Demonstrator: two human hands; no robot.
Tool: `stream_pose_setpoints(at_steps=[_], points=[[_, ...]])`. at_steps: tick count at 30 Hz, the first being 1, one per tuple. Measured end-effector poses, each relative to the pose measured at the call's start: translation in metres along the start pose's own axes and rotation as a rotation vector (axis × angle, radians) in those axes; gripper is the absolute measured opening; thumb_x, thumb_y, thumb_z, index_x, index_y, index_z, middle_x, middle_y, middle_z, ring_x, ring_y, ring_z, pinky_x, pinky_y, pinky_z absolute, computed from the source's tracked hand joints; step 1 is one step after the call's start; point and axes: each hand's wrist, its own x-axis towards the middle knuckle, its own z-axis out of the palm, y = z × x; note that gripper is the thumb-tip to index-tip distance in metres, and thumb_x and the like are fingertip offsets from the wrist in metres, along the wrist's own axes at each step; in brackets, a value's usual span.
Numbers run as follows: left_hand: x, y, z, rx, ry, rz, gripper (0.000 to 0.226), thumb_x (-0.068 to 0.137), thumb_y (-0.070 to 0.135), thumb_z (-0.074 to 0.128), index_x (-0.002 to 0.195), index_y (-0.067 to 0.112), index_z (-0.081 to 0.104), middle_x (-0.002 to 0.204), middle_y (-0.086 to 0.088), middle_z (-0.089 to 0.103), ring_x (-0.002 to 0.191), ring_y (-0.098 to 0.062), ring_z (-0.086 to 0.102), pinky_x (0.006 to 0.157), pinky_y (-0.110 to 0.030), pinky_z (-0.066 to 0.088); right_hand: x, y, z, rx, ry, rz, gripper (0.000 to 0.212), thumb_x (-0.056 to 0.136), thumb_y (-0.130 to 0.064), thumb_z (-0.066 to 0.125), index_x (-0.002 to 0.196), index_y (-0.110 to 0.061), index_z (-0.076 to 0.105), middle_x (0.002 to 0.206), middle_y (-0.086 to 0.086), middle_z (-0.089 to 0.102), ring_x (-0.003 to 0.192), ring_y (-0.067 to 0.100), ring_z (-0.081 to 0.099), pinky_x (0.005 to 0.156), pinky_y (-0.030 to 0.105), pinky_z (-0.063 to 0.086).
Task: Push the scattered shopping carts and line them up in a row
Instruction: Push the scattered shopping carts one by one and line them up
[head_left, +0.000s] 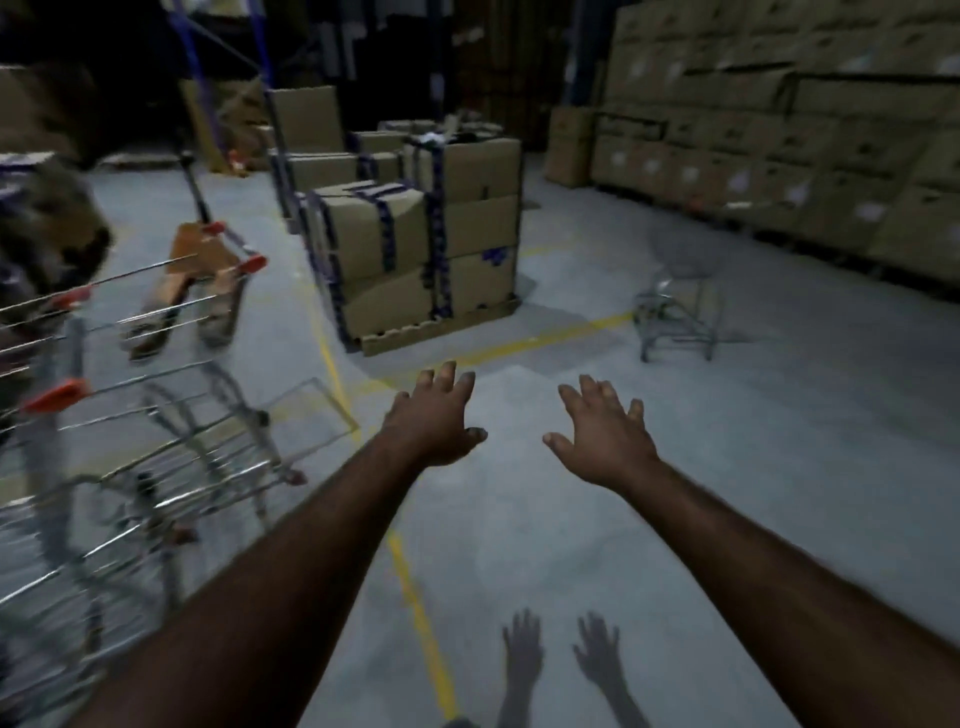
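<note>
Several wire shopping carts (156, 457) with red corner caps stand bunched together at the left, blurred by motion. A single grey wire cart (678, 306) stands alone on the floor at the right, in front of the stacked boxes. My left hand (436, 421) and my right hand (602, 431) reach forward over the bare floor with fingers spread. Both hold nothing and touch no cart. The lone cart is well beyond my right hand.
A pallet of strapped cardboard boxes (415, 260) stands ahead in the middle. A long wall of stacked boxes (779, 156) runs along the right. A pallet jack (202, 249) sits at the left behind the carts. Yellow floor lines (410, 597) cross the grey concrete.
</note>
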Motion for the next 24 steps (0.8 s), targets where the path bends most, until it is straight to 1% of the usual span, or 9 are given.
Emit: stream_pose_setpoints(at_steps=[5, 10, 16, 24], points=[[0.112, 0.04, -0.008, -0.017, 0.009, 0.193, 0.087, 0.096, 0.056, 0.055, 0.16, 0.022, 0.008, 0.169, -0.005, -0.005, 0.154, -0.031, 0.005, 0.116, -0.058, 0.028, 0.056, 0.063, -0.02, -0.003, 0.068, 0.212, 0.075, 0.099, -0.058, 0.047, 0.159, -0.023, 0.02, 0.169, 0.007, 0.01, 0.155, 0.029, 0.008, 0.12, 0.062, 0.011], [0.215, 0.056, -0.028, -0.011, 0.015, 0.335, 0.087, 0.096, 0.056, 0.056, 0.16, 0.022, 0.009, 0.169, -0.005, -0.005, 0.154, -0.031, 0.005, 0.116, -0.058, 0.028, 0.121, 0.095, -0.039, 0.004, 0.124, 0.328, 0.076, 0.098, -0.059, 0.049, 0.159, -0.023, 0.022, 0.169, 0.008, 0.011, 0.155, 0.029, 0.008, 0.12, 0.063, 0.012], [0.31, 0.082, -0.036, -0.019, -0.002, 0.425, 0.088, 0.095, 0.058, 0.056, 0.161, 0.023, 0.009, 0.169, -0.005, -0.004, 0.154, -0.031, 0.006, 0.118, -0.057, 0.026, 0.172, 0.138, -0.049, 0.017, 0.155, 0.425, 0.076, 0.098, -0.058, 0.049, 0.16, -0.023, 0.021, 0.17, 0.007, 0.009, 0.155, 0.028, 0.007, 0.121, 0.063, 0.009], [0.445, 0.157, -0.031, -0.014, 0.007, 0.546, 0.088, 0.095, 0.058, 0.056, 0.161, 0.024, 0.009, 0.17, -0.004, -0.003, 0.154, -0.03, 0.006, 0.118, -0.057, 0.026, 0.249, 0.238, -0.051, 0.013, 0.193, 0.529, 0.077, 0.099, -0.059, 0.048, 0.161, -0.024, 0.019, 0.17, 0.007, 0.009, 0.156, 0.029, 0.006, 0.121, 0.063, 0.007]])
